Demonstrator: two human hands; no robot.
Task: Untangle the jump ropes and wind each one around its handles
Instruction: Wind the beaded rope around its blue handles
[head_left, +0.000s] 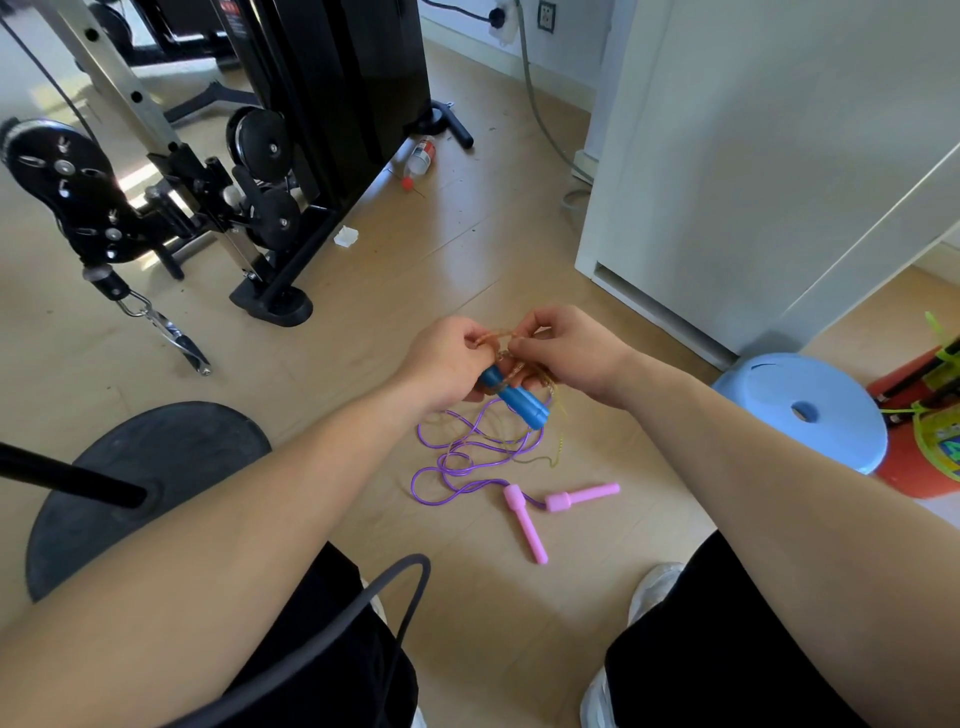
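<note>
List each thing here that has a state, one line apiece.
Left hand, pinching the orange rope.
Right hand, pinching the orange rope.
Orange rope, bunched by the blue handle.
Blue handle, held off the floor.
Purple rope, loose loops on the floor, unwound.
Pink handles, lying on the floor, bare.
Bottle, on its side.

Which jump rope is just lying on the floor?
The one with pink handles; it lies loose on the floor. The other's blue handles and clear rope are up in the left hand and right hand.
</note>
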